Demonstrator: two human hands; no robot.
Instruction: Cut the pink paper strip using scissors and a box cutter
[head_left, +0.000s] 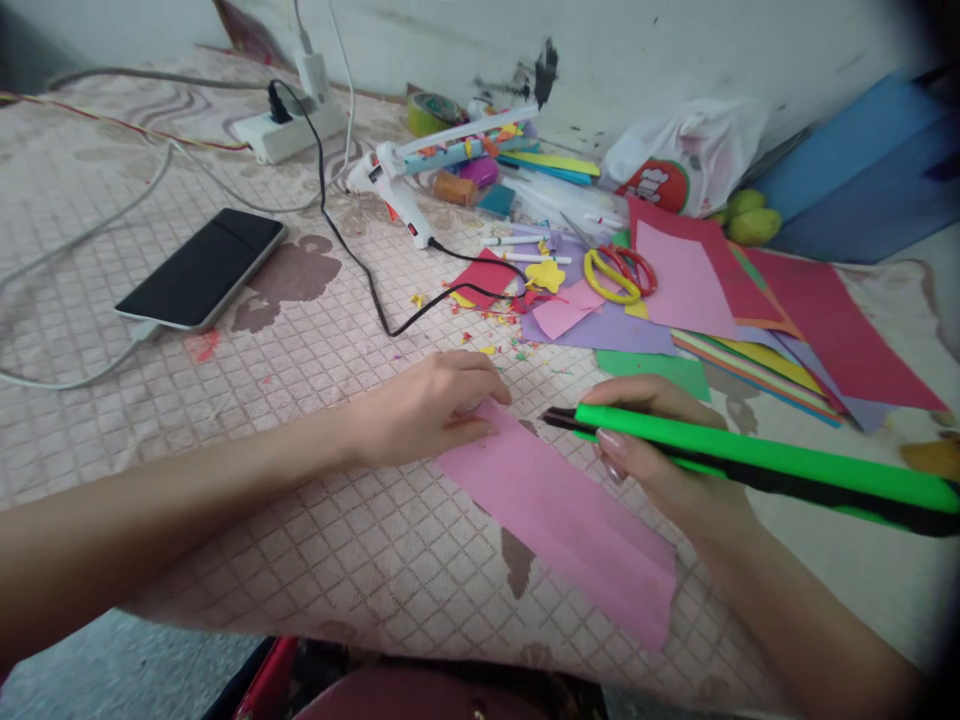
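Note:
My left hand (442,405) is closed on the upper end of a long strip of pink paper (562,510), which slants down to the right across the table. In my right hand (667,455) is a long green-and-black tool (772,463) with a narrow dark tip; its exact kind I cannot make out. Its tip points left, close to the top of the pink paper, and whether they touch I cannot tell. The far end of the tool reaches the right edge of the view. Fingers of my left hand hide the paper's top corner.
A white glue gun (397,195) lies behind the hands, its black cord (360,270) looping forward. Yellow-and-red scissors (619,275) rest among coloured paper sheets (675,260). A phone (202,268) is at left, near a power strip (292,130). Paper scraps lie mid-table.

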